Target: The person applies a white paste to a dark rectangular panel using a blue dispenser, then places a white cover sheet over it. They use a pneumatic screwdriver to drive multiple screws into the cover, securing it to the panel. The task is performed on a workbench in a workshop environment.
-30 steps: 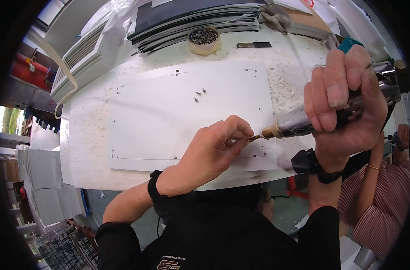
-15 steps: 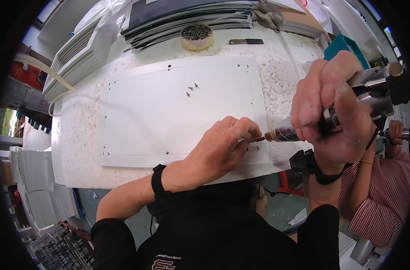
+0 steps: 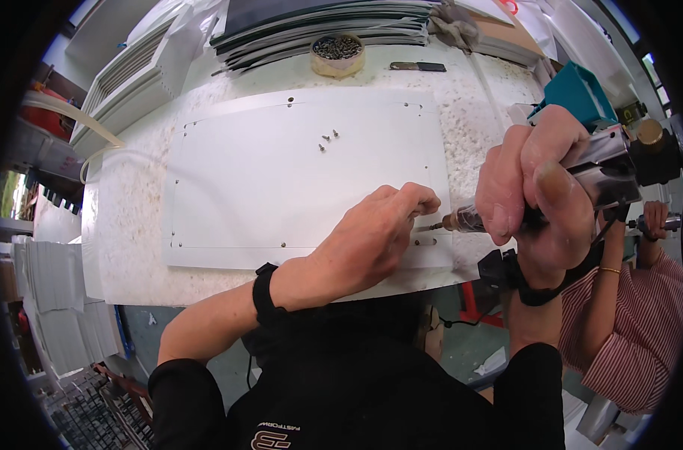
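Observation:
A white flat panel [image 3: 244, 180] lies on the table, with screws or holes spaced along its edges. In my right hand [image 3: 532, 187] is a power screwdriver [image 3: 611, 172], held sideways, its bit pointing left at the panel's near right corner. Around the bit's tip my left hand [image 3: 364, 240] is curled, index finger and thumb drawn together; whatever they pinch is hidden. Close to that tip a dark screw or hole [image 3: 425, 242] shows on the panel. Three loose screws [image 3: 326, 138] lie on the panel's upper middle.
Beyond the panel stand a round tub of screws [image 3: 337, 54], a dark flat blade-like tool [image 3: 418, 67] and stacked dark sheets [image 3: 319, 30]. A teal bin [image 3: 581, 97] is at the right. Another person in a striped shirt [image 3: 630, 330] holds a tool at far right.
My left fingertips have risen slightly, so more of the bit shows. The right hand and screwdriver have shifted a little left. The whole view has tilted slightly.

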The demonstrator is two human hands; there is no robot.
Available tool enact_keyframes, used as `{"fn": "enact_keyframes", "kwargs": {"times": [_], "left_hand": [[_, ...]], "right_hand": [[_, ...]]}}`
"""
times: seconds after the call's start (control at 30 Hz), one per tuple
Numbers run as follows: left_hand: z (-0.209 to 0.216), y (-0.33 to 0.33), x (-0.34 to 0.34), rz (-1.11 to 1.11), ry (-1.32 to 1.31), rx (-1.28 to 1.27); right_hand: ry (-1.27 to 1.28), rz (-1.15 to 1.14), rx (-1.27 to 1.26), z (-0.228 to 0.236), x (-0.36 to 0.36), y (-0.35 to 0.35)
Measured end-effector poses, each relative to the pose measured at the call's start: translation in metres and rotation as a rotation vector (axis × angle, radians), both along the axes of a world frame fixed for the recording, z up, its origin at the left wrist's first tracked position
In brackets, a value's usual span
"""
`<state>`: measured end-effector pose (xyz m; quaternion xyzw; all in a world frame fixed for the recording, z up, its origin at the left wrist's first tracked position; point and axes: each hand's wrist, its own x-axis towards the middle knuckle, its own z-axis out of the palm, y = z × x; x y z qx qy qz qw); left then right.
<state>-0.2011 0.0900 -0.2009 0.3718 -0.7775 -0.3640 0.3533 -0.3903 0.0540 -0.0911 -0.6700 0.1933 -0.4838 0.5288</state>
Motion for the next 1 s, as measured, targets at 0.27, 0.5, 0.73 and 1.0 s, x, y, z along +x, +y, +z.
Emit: {"fn": "enact_keyframes", "kwargs": {"times": [0.27,0.5,0.73,1.0], "left_hand": [[-0.002,-0.003,0.001,-0.005,0.042,-0.023],[0.019,0.004,0.017,0.005,0.08,0.141],[0.039,-0.03,0.104,0.352,-0.37,-0.171],[0.031,-0.053,0.104,0.197,-0.645,-0.316]], "right_hand": [[0.003,0.169,0.037,-0.009,0.003,-0.004],[0.005,0.184,0.07,0.003,0.008,0.001],[-0.08,0.156,-0.125,0.016,-0.005,-0.015],[-0.215,0.099,-0.155,0.009,-0.001,-0.037]]}}
